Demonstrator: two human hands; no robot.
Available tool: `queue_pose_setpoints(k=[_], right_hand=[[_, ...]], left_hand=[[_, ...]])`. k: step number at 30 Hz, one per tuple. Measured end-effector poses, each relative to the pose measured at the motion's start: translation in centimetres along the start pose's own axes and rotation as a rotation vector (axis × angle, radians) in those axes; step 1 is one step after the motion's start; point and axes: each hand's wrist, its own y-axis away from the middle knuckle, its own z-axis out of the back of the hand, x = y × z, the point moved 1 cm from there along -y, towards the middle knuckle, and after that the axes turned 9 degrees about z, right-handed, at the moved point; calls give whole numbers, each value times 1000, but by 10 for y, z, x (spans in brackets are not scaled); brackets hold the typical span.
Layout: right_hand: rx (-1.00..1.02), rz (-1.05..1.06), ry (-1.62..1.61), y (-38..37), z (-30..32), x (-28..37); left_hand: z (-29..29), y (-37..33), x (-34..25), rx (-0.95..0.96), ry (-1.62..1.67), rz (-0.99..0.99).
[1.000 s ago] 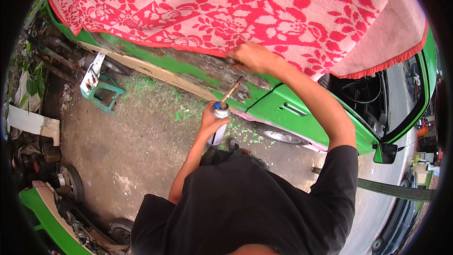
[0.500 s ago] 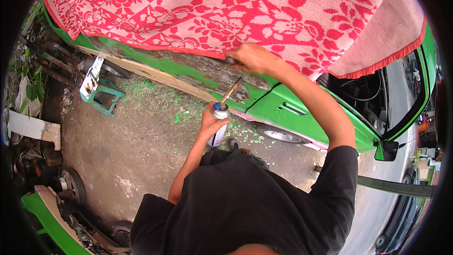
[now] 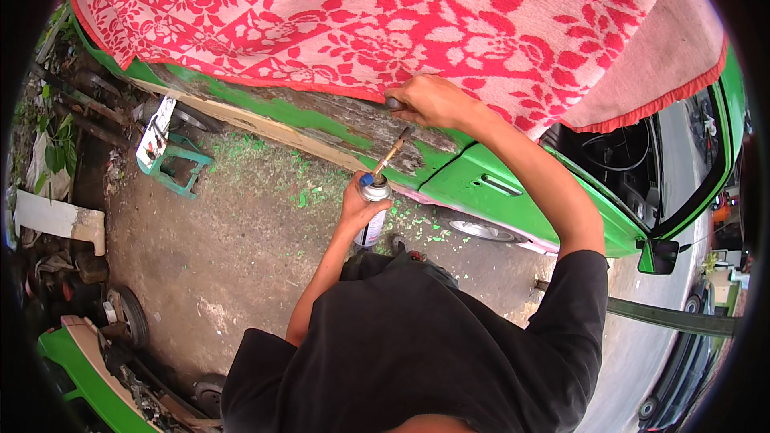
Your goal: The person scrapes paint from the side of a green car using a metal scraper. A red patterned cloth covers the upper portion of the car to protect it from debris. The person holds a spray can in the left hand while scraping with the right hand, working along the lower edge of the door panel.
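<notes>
My left hand [image 3: 358,210] is wrapped round the canister of a gas torch [image 3: 374,228], a white can with a blue knob and a brass nozzle tube. Its nozzle points up at the side of a green vehicle [image 3: 309,116], where the paint is stripped in a rough grey-brown patch [image 3: 377,124]. Higher up, my right hand [image 3: 433,102] grips a dark, round-ended handle [image 3: 393,103] close to that patch. Whatever the handle carries is hidden by the hand. A red and pink floral blanket [image 3: 361,20] covers the vehicle's upper part, its hem just above my right hand.
Green paint flakes [image 3: 305,192] litter the concrete floor. A teal plastic stool [image 3: 180,164] stands at left near the vehicle. The open-windowed door [image 3: 513,192] and side mirror [image 3: 659,256] are to the right. Loose wheels [image 3: 128,317] and a green panel [image 3: 80,377] lie lower left.
Almost nothing differs. The torch's nozzle has shifted very slightly, and both hands keep their grip in nearly the same place.
</notes>
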Motion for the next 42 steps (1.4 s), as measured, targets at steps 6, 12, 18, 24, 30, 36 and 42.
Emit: queue_pose_setpoints(k=[6, 12, 18, 24, 30, 36, 42], right_hand=[[-23, 3, 2, 0, 1, 0], [-20, 8, 3, 4, 1, 1], [-12, 6, -31, 5, 0, -1], [-36, -24, 16, 2, 2, 4], [-52, -205, 121, 12, -1, 19], [-146, -510, 33, 55, -32, 55], [-398, -596, -139, 84, -65, 73]], left_hand=[[-1, -2, 2, -1, 58, 15], [2, -2, 2, -16, 8, 11], [2, -1, -1, -14, 15, 34], [4, 4, 2, -12, 53, 21], [39, 29, 35, -138, -126, 20], [95, 66, 82, -334, -140, 116], [130, 89, 104, -437, -64, 168]])
